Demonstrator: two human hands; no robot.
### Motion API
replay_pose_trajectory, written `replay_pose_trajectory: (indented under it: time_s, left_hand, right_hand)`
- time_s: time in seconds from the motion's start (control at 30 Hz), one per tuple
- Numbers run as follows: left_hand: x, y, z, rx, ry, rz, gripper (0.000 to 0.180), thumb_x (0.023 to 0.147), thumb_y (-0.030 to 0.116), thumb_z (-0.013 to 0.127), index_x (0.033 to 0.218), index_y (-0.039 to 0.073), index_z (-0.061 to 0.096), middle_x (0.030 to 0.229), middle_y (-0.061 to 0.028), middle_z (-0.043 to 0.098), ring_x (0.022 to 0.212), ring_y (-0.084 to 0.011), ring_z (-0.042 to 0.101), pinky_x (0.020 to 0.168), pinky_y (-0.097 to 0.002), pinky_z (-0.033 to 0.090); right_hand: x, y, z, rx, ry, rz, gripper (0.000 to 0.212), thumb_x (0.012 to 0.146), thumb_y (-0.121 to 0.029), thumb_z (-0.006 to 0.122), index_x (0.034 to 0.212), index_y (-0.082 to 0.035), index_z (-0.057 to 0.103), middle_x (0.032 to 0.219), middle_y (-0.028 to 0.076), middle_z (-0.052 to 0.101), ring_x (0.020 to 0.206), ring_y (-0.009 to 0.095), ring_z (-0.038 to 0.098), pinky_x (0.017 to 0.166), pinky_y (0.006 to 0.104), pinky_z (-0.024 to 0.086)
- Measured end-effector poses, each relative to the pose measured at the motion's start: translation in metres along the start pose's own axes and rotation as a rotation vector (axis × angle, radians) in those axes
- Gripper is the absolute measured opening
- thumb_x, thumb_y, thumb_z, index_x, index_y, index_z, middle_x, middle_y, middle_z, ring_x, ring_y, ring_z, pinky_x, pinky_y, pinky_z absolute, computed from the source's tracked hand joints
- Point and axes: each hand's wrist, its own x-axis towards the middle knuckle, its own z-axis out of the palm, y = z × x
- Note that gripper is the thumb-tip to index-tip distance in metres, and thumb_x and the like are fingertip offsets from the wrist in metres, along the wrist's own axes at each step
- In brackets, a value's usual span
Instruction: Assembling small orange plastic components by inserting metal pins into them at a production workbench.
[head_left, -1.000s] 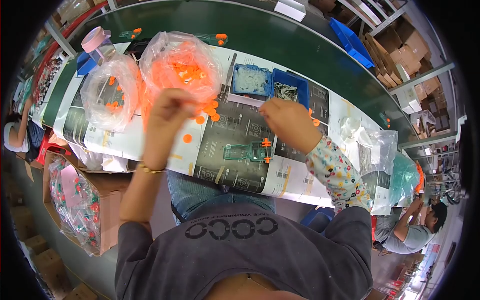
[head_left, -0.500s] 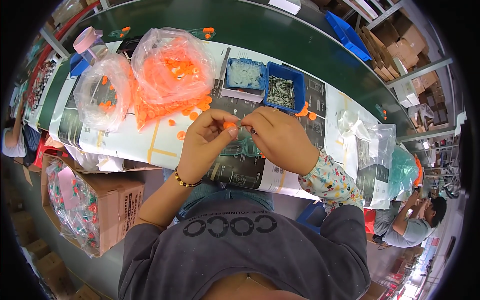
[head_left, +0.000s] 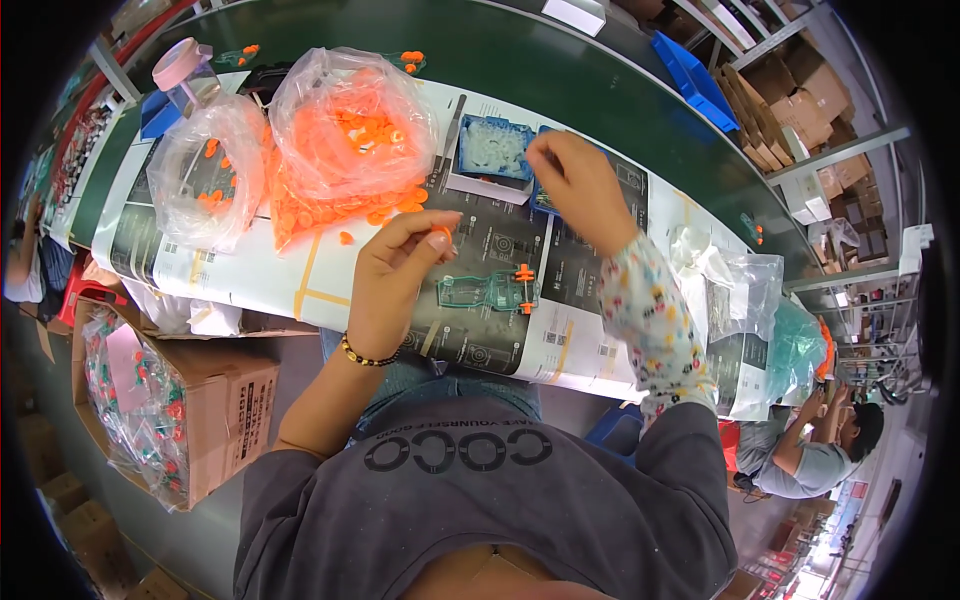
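Observation:
My left hand [head_left: 398,270] is raised over the middle of the table, thumb and fingers closed on a small orange wheel [head_left: 445,234]. My right hand [head_left: 590,190] reaches farther out, its fingertips pinched beside the blue tray [head_left: 496,148] of whitish paste. What they hold, if anything, is too small to make out. Under that hand, a second blue tub [head_left: 543,203] is mostly covered; metal pins showed in it earlier. Between my arms a clear teal plastic frame [head_left: 485,292] lies on the table, with orange wheels at its right end.
A clear bag [head_left: 350,110] heaped with orange wheels stands at the back left, beside another bag [head_left: 195,180] with a few. A lidded bottle [head_left: 185,75] is behind them. Plastic bags [head_left: 745,290] lie at right. A carton [head_left: 205,420] of bagged parts stands lower left. Another person [head_left: 815,445] sits far right.
My right hand has left my left hand's side and moved up and right to the blue containers. The teal frame now shows uncovered. My left hand stays nearly in place with the orange wheel.

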Motion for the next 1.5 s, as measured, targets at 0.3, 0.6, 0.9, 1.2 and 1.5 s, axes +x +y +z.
replay_pose_trajectory:
  time_s: [0.3,0.6,0.9,1.2,1.5]
  left_hand:
    - [-0.012,0.005,-0.03,-0.016,0.151,0.031,0.027,0.093,0.006,0.054,0.118,0.001,0.06,0.097,-0.0033,0.06,0.085,-0.0103,0.057,0.079,-0.0243,0.045]
    - [-0.001,0.017,-0.037,-0.183,0.243,-0.034,0.019,0.094,0.009,0.055,0.11,0.0,0.056,0.1,-0.0078,0.062,0.092,-0.0137,0.061,0.083,-0.0273,0.048]
    - [0.019,0.016,0.002,-0.583,-0.045,-0.237,0.015,0.095,0.013,0.055,0.104,0.003,0.058,0.102,-0.0081,0.064,0.092,-0.0144,0.062,0.084,-0.0284,0.05]
    - [0.01,0.012,0.01,-0.616,-0.099,-0.223,0.015,0.095,0.014,0.055,0.103,0.003,0.059,0.102,-0.0074,0.065,0.092,-0.0142,0.062,0.085,-0.029,0.05]
    - [0.008,0.007,0.016,-0.259,0.016,0.079,0.016,0.091,0.008,0.059,0.106,0.001,0.059,0.109,-0.0104,0.064,0.097,-0.0162,0.061,0.089,-0.0303,0.049]
  right_hand:
    - [0.057,0.049,0.05,-0.453,0.011,-0.105,0.014,0.081,-0.018,0.064,0.079,-0.005,0.063,0.076,0.01,0.061,0.077,0.028,0.06,0.069,0.0387,0.048]
    - [0.041,0.025,0.049,-0.259,0.157,-0.104,0.009,0.079,-0.013,0.067,0.081,-0.004,0.065,0.073,0.007,0.061,0.069,0.021,0.06,0.061,0.0327,0.046]
    - [-0.023,-0.088,0.011,0.292,0.154,0.006,0.006,0.082,-0.005,0.068,0.085,-0.002,0.064,0.077,0.0,0.061,0.061,0.003,0.049,0.052,0.0188,0.036]
    - [-0.03,-0.09,0.01,0.311,0.211,-0.15,0.006,0.08,-0.001,0.067,0.086,-0.001,0.064,0.076,0.002,0.061,0.057,0.005,0.049,0.049,0.0184,0.036]
    - [-0.04,-0.089,0.02,0.362,0.196,-0.075,0.005,0.082,-0.001,0.067,0.086,-0.001,0.064,0.077,0.001,0.061,0.06,0.004,0.049,0.052,0.0181,0.036]
